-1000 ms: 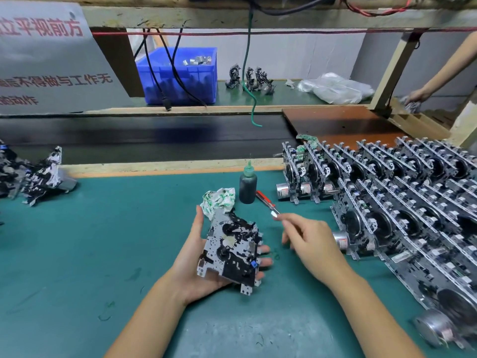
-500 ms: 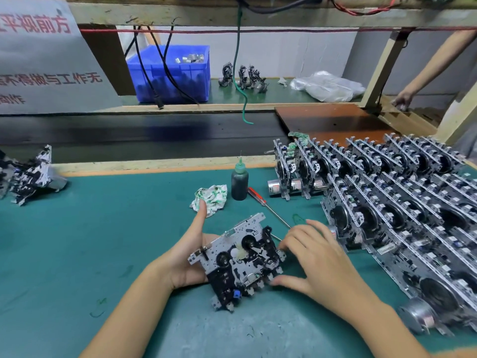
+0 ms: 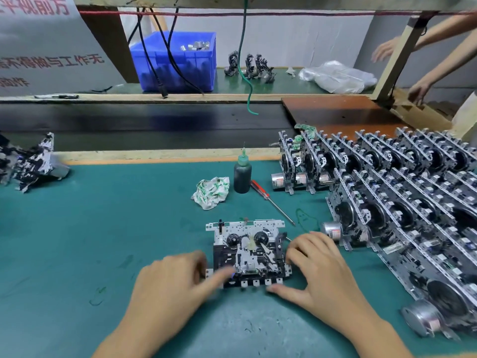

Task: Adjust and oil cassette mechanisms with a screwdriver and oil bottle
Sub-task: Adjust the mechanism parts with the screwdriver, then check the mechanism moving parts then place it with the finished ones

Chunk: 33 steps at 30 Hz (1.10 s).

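Both hands down on the green mat, bracketing one cassette mechanism that lies flat, face up, roughly centre near the front edge. Left hand at its left side, motion-blurred; fingers look curled toward the left edge and thumb stretches along the near edge, but can't tell whether it's actually gripping or just touching. Right hand at the right side: fingers bent over the right edge, thumb extended flat along the near edge under the row of white tabs, so it's holding the unit between thumb and fingers. Just beyond the mechanism, the screwdriver lies loose on the mat, red handle pointing away, tip toward the right hand, touched by nobody. Beside its handle stands the oil bottle, upright, dark body, green needle cap. Left of the bottle, touching or nearly so, a crumpled white-and-green rag. Right side of the mat: rows of mechanisms stacked on edge, motors showing at the near ends. Far left edge: a small pile of more mechanisms. Past the mat, dark conveyor belt, then a back shelf with a blue bin holding metal parts, a few more units, and a clear plastic bag. Top right: another person's hands reaching in.
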Motion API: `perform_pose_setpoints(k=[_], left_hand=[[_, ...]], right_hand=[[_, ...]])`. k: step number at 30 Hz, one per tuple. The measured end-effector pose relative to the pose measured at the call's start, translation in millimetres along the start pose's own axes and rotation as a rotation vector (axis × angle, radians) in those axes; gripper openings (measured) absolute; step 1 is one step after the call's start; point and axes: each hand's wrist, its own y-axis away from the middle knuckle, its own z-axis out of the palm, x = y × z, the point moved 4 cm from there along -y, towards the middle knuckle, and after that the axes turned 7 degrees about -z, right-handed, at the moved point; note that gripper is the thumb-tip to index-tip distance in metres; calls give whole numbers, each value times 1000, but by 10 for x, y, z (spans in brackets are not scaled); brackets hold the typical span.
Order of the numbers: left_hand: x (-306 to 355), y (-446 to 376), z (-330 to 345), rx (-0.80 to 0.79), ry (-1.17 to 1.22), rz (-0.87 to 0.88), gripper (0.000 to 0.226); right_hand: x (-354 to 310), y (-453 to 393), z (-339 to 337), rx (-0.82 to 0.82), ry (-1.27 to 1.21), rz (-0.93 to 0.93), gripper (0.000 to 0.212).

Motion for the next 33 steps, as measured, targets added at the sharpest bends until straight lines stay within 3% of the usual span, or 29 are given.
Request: perform_pose_setpoints(k=[3,7,13,17,23,28,33], left_hand=[[135,104,74,70,-129,82,75],[217,49,46,237,39,189,61],[247,35,128,375,111,116,60],[214,16,130,447,130,174,62],[192,-25,106,427,158,241,61],[133,-24,138,250,159,429,58],[147,-32,148,353,143,374,47]], right_hand=[[-15,4,19,9,12,-6,51],[3,-11,-1,26,32,-11,47],[-8,-22,-3,22,-16,3,48],[-7,-8,1,-6,-71,-10,58],[-42,-1,28,16,-91,-10,51],[16,15,-2,47,-27,43,49],[13,10,11,34,-42,39,49]])
